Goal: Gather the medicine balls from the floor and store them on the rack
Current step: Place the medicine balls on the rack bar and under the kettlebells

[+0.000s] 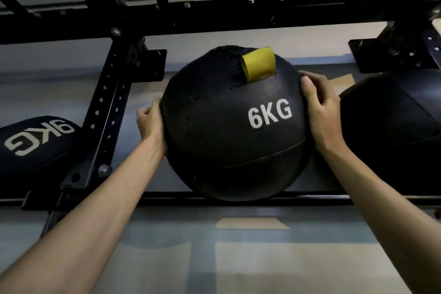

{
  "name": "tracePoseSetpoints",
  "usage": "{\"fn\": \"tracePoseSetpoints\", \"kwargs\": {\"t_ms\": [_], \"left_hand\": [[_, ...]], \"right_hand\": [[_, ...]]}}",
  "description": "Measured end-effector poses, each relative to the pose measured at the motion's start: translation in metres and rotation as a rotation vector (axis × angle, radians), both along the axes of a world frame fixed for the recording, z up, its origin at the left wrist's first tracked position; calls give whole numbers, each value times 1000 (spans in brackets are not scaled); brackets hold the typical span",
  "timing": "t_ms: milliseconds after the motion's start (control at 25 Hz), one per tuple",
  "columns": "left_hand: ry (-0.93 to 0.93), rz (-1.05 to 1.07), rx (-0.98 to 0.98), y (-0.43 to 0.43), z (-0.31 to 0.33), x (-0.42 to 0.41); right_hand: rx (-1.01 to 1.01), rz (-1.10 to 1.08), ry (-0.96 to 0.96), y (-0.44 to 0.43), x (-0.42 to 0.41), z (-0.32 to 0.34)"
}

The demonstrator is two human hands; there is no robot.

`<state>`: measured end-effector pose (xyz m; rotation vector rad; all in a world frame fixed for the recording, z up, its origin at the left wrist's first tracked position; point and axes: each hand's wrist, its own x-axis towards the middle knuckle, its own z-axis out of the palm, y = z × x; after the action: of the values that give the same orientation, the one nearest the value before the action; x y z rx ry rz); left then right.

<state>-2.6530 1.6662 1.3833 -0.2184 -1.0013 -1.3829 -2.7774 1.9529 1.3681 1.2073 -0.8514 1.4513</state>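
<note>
Hands, left hand (pixel 149 120) and right hand (pixel 319 112), grasping 6KG ball (pixel 235 126) over rack rail (pixel 167 198); uneven release could roll ball off.

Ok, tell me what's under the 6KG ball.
The 6KG medicine ball, held between the left hand and right hand, sits on the rack's black front rail. Grey floor lies below. Any rear rail contact is hidden.
</note>
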Motion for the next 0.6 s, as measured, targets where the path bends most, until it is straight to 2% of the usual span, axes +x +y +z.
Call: {"fn": "tracePoseSetpoints", "kwargs": {"t_ms": [80, 160, 280, 600], "left_hand": [[43, 155, -96, 12, -7, -2], [92, 303, -310, 21, -24, -7], [8, 498, -580, 27, -50, -18], [-293, 546, -611, 26, -22, -39]], "right_hand": [[38, -33, -81, -3, -13, 11], [78, -87, -161, -6, -24, 23], [126, -120, -254, -10, -31, 30], [155, -252, -300, -36, -52, -37]]}}
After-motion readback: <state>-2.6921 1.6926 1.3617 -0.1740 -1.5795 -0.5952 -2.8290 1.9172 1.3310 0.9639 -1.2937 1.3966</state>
